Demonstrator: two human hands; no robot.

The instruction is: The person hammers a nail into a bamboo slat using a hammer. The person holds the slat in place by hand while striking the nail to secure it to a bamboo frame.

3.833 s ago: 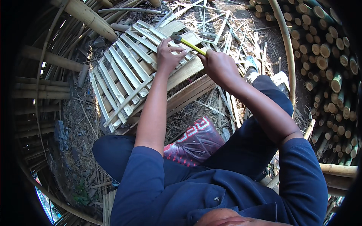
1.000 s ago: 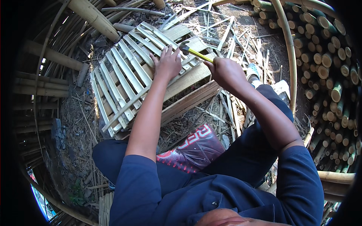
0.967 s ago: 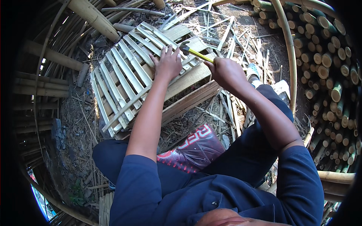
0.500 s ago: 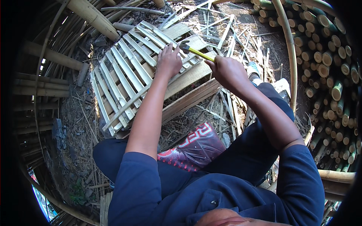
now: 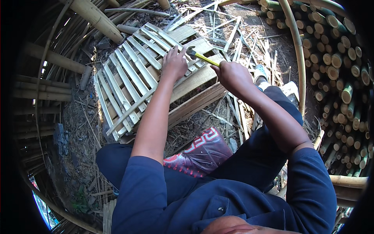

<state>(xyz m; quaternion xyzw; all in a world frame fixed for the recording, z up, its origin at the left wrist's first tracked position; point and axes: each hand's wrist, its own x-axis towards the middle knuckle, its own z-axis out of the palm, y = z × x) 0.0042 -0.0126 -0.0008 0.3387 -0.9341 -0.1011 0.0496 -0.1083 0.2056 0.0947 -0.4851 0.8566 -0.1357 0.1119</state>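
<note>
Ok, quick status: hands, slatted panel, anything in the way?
Right hand gripping yellow-handled hammer. Left hand resting on slatted panel. Panel lies over wooden boards. Possibly in the way: left fingers near hammer head.

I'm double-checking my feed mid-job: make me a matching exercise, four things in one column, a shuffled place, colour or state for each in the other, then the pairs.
Things:
1. Hammer
2. Slatted panel
3. Cut bamboo poles
4. Shirt

Places, colours, states:
A. dark blue
B. stacked at the picture's right
C. gripped in the right hand
D. partly under the left hand

Pairs: 1-C, 2-D, 3-B, 4-A
</note>
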